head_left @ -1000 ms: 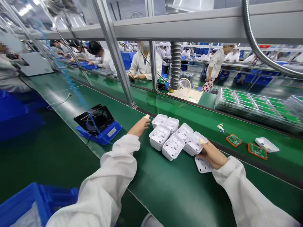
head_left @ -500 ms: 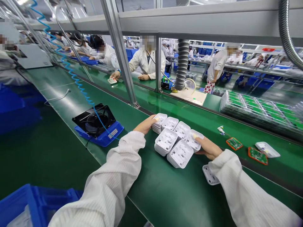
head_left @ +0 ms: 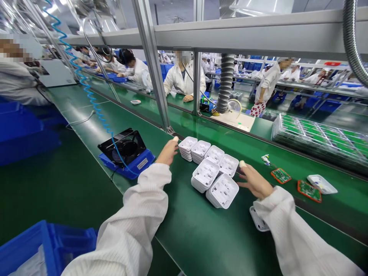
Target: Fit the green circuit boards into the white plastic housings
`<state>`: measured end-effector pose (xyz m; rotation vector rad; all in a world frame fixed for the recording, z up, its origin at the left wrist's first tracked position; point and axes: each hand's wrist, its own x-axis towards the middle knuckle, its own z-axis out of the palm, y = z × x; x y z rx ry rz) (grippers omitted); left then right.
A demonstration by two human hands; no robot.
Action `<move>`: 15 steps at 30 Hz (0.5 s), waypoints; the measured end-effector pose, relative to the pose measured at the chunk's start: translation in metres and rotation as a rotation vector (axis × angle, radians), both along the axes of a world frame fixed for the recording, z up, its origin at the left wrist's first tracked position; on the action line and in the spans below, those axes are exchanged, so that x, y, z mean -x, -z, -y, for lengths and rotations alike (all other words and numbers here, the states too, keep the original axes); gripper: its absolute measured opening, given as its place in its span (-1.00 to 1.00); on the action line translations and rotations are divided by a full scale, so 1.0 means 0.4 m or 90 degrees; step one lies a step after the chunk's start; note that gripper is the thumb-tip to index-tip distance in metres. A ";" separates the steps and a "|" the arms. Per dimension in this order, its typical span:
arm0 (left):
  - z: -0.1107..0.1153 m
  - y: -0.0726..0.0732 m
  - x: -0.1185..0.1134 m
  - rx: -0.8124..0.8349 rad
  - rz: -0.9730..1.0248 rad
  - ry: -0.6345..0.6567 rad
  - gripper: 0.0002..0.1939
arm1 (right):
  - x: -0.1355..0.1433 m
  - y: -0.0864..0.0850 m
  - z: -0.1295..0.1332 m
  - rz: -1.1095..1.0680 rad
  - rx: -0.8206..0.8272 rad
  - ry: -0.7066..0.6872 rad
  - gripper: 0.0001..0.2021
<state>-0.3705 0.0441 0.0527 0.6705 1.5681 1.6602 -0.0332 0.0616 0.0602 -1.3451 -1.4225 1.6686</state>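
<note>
the green bench (head_left: 178, 226) bears white stacks (head_left: 206, 172) at frame centre, four in a row, two nearer. the left hand (head_left: 167, 153) is open beside them; the right hand (head_left: 254, 181) is loosely open, contact unclear. it looks like squaring up; pressing the row calls for even, gentle force.

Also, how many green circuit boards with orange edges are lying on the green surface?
2: the left board near small white plastic pieces, the right board beside a shallow white plastic shell.
</note>
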 end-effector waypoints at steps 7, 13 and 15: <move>0.217 0.083 -0.156 -0.082 -0.023 0.024 -0.56 | -0.073 0.028 0.234 -0.094 0.201 -0.035 -0.25; 0.237 0.111 -0.292 -0.120 0.031 0.167 -0.44 | 0.046 0.034 0.238 -0.111 0.176 -0.036 -0.58; 0.227 0.114 -0.305 -0.136 0.049 0.167 -0.44 | 0.069 0.028 0.220 -0.114 0.176 -0.033 -0.64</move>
